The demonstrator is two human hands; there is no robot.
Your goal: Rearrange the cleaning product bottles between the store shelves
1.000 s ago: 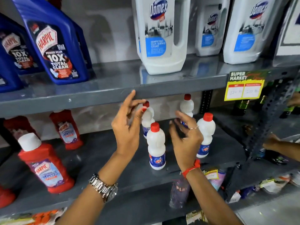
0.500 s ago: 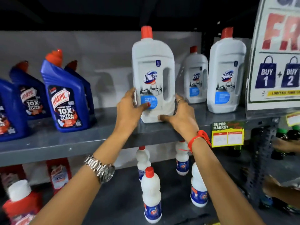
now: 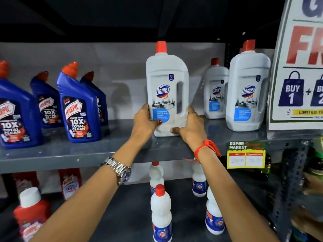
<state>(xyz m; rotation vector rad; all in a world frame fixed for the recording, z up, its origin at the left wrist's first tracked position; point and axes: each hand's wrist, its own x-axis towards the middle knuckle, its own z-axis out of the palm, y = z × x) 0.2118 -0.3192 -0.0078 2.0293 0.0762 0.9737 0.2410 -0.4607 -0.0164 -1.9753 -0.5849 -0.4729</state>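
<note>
Both hands grip one large white Domex bottle that stands upright on the upper shelf, near its middle. The left hand wraps the bottle's lower left side, thumb across the blue label; the right hand clasps the lower right side, thumb along the base. A metal watch sits on the left wrist and a red thread band on the right. Two more white Domex bottles with red caps stand to the right on the same shelf: a far one set back near the wall and a nearer one just beside a promotional sign. To the left stand five blue Harpic bottles, the closest to the hands near the front edge. A yellow price tag hangs from the shelf's front lip at the right. On the lower shelf, four small white bottles with blue labels are grouped under the arms, the nearest showing a red cap. At lower left are red Harpic bottles, at least three, one near with a white cap; that corner is blurred.
</note>
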